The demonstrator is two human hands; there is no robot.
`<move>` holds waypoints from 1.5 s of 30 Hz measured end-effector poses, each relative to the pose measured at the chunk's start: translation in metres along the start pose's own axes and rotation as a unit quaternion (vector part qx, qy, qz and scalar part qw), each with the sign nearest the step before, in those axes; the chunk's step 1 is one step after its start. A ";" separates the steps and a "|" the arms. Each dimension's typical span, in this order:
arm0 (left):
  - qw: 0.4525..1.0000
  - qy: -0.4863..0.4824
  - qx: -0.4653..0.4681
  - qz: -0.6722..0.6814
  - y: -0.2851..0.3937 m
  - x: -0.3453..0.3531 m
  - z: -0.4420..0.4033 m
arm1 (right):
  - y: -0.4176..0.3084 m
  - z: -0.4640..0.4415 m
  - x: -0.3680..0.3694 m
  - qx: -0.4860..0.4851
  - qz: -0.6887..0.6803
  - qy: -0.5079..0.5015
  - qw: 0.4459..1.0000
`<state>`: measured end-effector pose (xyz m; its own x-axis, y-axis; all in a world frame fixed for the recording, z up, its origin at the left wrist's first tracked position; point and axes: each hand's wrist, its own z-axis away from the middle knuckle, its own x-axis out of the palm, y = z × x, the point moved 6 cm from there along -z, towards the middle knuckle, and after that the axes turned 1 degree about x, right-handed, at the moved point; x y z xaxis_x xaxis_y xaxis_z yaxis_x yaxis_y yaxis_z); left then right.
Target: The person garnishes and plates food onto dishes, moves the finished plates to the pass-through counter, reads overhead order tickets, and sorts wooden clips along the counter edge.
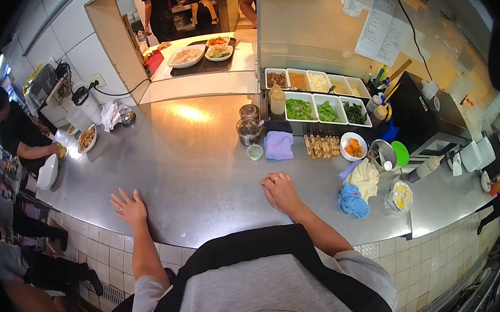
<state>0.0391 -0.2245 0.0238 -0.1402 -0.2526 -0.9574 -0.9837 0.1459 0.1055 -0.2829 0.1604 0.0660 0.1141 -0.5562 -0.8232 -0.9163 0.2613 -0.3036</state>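
My left hand [129,207] rests near the front edge of the steel counter [200,181], its fingers spread and nothing in it. Farther right, my right hand [282,191] leans on the same counter with its fingers loosely bent; I see no object in it. Just beyond the right hand lie a folded purple cloth [279,145] and a small cup of chopped greens [254,151]. To its right are a crumpled blue cloth [353,201] and a cream cloth [362,179]. Neither hand touches any of these.
White tubs of greens [299,108] and other toppings line the back. A black microwave [437,119] stands right. On the pass shelf, a tray [215,67] carries filled dishes. At the left, a co-worker [20,130] reaches over the counter near a food bowl [87,139].
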 end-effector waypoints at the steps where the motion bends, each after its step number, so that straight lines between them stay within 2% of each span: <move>1: 1.000 0.010 0.007 -0.005 0.000 -0.001 0.000 | -0.001 -0.001 0.001 0.000 0.000 -0.006 1.000; 8: 0.994 0.101 0.013 -0.035 -0.002 -0.011 0.001 | -0.001 -0.001 0.001 0.003 -0.002 -0.006 1.000; 11: 0.990 -0.138 0.022 -0.003 -0.005 0.021 -0.013 | -0.001 0.000 0.002 0.007 -0.004 -0.007 1.000; 14: 0.999 -0.034 0.006 -0.031 -0.007 0.019 -0.010 | 0.000 -0.001 0.003 0.006 -0.002 -0.002 1.000; 20: 0.992 -0.120 0.028 -0.011 -0.007 0.022 -0.016 | 0.000 -0.002 0.004 -0.005 -0.013 0.023 1.000; 22: 0.981 -0.190 0.012 -0.022 0.004 0.000 -0.017 | -0.001 -0.003 0.004 -0.001 -0.015 0.017 1.000; 24: 0.952 -0.306 -0.009 -0.008 -0.001 0.016 -0.044 | -0.003 -0.004 0.004 -0.005 -0.013 0.017 1.000; 27: 0.965 -0.264 0.000 0.004 0.010 -0.005 -0.039 | -0.005 -0.004 0.002 -0.005 -0.008 0.014 1.000; 30: 0.999 0.033 -0.008 0.029 0.004 0.016 -0.012 | -0.006 -0.005 0.002 -0.001 -0.001 0.011 1.000; 32: 0.987 0.149 0.040 0.041 0.012 -0.014 -0.002 | -0.004 -0.007 0.005 -0.004 0.000 0.010 1.000; 34: 0.986 0.142 0.052 0.072 0.015 -0.030 0.001 | -0.003 -0.007 0.012 -0.016 -0.006 -0.003 1.000; 35: 0.995 0.083 0.037 0.034 0.010 -0.011 -0.004 | -0.004 -0.008 0.014 -0.024 -0.006 -0.008 1.000; 36: 0.996 -0.071 0.018 0.055 0.007 0.005 -0.010 | -0.004 -0.006 0.016 -0.026 -0.001 -0.010 1.000; 38: 0.993 -0.102 0.006 0.053 0.004 0.013 -0.013 | -0.006 -0.007 0.017 -0.028 0.015 -0.018 0.999; 41: 0.995 -0.072 0.011 0.066 0.001 0.021 -0.012 | -0.008 -0.005 0.016 -0.031 0.037 -0.034 0.998; 45: 0.997 0.066 0.007 0.044 0.004 -0.009 -0.002 | -0.008 -0.005 0.017 -0.035 0.040 -0.028 0.998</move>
<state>0.0365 -0.2240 0.0331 -0.2404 -0.3627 -0.9004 -0.9654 0.1856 0.1830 -0.2754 0.1454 0.0571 0.0585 -0.4896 -0.8700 -0.9474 0.2474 -0.2029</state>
